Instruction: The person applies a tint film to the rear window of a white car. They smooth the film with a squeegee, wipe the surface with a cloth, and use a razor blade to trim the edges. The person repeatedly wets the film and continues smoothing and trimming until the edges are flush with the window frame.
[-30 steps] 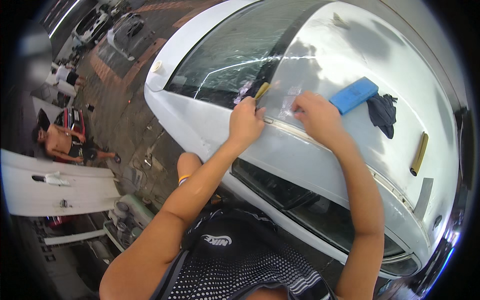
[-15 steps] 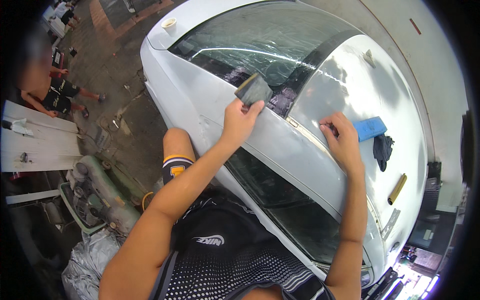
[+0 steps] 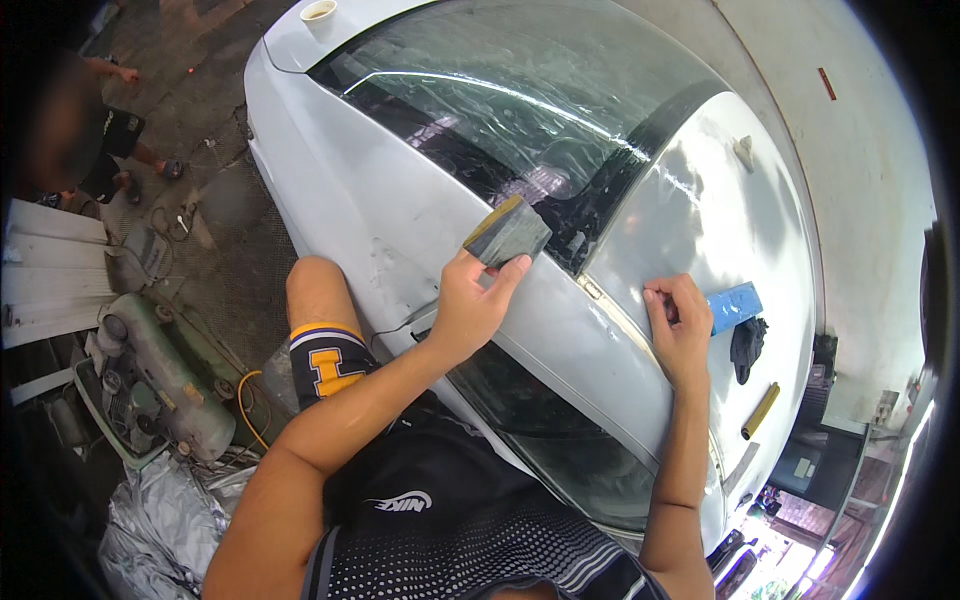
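Observation:
My left hand (image 3: 472, 305) pinches a grey piece of sandpaper (image 3: 510, 235) with a yellowish edge, and holds it over the car's side pillar beside the windscreen glass (image 3: 500, 75). My right hand (image 3: 682, 325) is at the edge of the pale, patchy car roof (image 3: 665, 220), fingers curled toward the thumb; whatever lies between them is too small to make out. Close behind that hand lies a blue block (image 3: 735, 306), with a crumpled black cloth or glove (image 3: 748, 350) next to it.
A yellow rolled strip (image 3: 761, 411) and a light scrap (image 3: 744, 153) lie on the roof. A cup (image 3: 319, 14) stands on the car's far left panel. To the left are a green compressor (image 3: 180, 375), a yellow hose (image 3: 246, 410) and another person (image 3: 110, 140).
The view has shifted, so the car sits further left. My left hand and the sandpaper appear slightly lower along the pillar. My right hand has stayed by the roof edge.

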`<state>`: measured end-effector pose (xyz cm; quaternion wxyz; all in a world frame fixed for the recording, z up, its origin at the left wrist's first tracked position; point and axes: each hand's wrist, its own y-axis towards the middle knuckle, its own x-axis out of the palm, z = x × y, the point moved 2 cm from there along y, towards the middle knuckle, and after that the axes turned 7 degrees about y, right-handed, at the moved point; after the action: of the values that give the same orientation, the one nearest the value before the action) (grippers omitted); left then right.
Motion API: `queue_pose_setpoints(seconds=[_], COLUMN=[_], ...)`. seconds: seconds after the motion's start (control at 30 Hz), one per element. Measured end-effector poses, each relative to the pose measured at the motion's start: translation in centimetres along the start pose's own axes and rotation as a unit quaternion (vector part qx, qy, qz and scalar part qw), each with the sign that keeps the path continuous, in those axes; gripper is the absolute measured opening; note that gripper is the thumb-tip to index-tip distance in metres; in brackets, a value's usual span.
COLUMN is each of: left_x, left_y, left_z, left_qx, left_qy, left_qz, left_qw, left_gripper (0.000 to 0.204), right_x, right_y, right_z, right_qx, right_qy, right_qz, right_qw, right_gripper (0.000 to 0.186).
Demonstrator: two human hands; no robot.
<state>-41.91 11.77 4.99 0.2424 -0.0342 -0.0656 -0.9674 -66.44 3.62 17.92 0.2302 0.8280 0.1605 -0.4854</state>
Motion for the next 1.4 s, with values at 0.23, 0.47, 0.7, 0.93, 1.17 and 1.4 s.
queue_pose_setpoints(seconds=[0.23,0.47,0.7,0.93,1.17,1.4], left_x=[-0.6,-0.5,2.9,7.0,8.4,9.1], left_y=[-0.4,-0.5,2.5,2.4,2.0,1.9], left_z=[-0.7,-1.4,2.2,2.1,2.8,2.4], left_qx=[-0.064,-0.061,-0.034,0.155,0.246,0.258], left_qy=[-0.031,-0.037,0.06,0.276,0.375,0.382], left_qz=[-0.035,-0.038,-0.088,-0.066,-0.036,-0.084], left_qw=[0.997,0.997,0.994,0.946,0.893,0.883], left_gripper=[0.02,0.018,0.02,0.026,0.031,0.022], right_x=[0.4,0.1,-0.1,-0.9,-1.4,-1.2], right_y=[0.2,0.1,0.0,-0.7,-1.4,-2.4], right_z=[0.2,0.1,0.4,0.6,0.7,1.1], right_qx=[0.003,0.003,-0.019,-0.036,-0.068,-0.084], right_qy=[-0.016,-0.039,-0.021,0.006,-0.019,-0.018], right_qz=[0.005,0.001,0.006,-0.011,-0.025,-0.008], right_qw=[1.0,0.999,1.0,0.999,0.997,0.996], right_gripper=[0.006,0.006,0.005,0.009,0.016,0.019])
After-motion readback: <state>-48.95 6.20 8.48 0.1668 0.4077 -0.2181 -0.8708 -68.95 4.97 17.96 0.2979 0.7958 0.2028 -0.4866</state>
